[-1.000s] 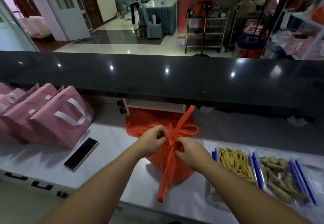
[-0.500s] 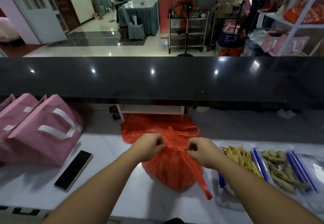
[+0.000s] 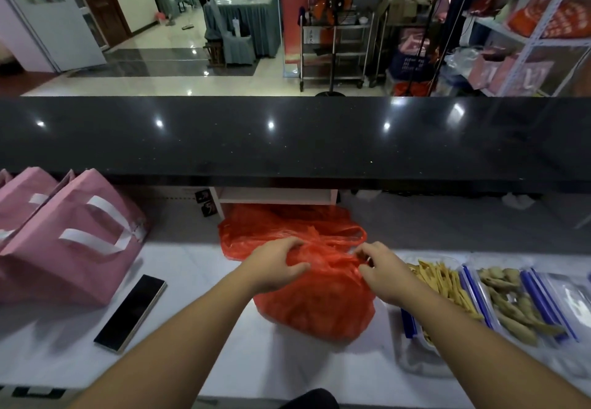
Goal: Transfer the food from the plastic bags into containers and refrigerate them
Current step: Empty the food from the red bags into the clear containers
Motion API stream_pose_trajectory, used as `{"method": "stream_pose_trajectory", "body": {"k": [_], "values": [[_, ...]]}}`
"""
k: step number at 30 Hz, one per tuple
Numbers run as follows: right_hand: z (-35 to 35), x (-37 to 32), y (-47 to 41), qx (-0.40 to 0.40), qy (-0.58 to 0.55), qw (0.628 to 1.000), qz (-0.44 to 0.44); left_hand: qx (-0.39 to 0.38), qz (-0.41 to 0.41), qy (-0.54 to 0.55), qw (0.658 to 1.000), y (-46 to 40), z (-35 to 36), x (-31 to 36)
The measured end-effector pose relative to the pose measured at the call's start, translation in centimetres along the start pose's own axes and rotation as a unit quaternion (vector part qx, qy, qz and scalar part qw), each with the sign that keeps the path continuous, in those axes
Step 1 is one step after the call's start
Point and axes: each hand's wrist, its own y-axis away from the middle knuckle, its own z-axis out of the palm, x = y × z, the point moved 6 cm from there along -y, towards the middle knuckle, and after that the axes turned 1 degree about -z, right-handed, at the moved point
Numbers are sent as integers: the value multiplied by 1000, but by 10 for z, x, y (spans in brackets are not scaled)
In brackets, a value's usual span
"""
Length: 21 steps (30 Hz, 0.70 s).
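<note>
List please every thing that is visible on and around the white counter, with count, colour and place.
red plastic bag: one, red, middle of the white counter, top held by both hands.
second red plastic bag: one, red, lying behind the first.
pink paper gift bags with white handles: at least two, pink, left side.
flat black phone: one, black, left of the red bag.
clear container of yellow food strips: one, blue clips, right of the bag.
clear container of brownish food pieces: one, far right.
black stone ledge: one, above the counter.
left hand: grips the bag top.
right hand: pinches the bag top.
</note>
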Motion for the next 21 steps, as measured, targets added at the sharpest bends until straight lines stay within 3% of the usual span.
{"method": "stream_pose_trajectory", "body": {"k": [6, 8, 11, 18, 21], "values": [[4, -15, 9, -74, -66, 995, -26, 3, 10, 6, 1000, -4, -9, 11], [-1, -16, 6, -33, -29, 999, -31, -4, -16, 93, 996, -3, -18, 6], [-15, -15, 4, 38, -103, 994, 2, 15, -68, 221, 973, -2, -38, -4], [-33, -17, 5, 132, -256, 956, 60, 115, -118, 209, 964, 0, -69, -10], [-41, -29, 2, 148, -277, 949, 28, 149, -101, 240, 954, 3, -81, -1]]}}
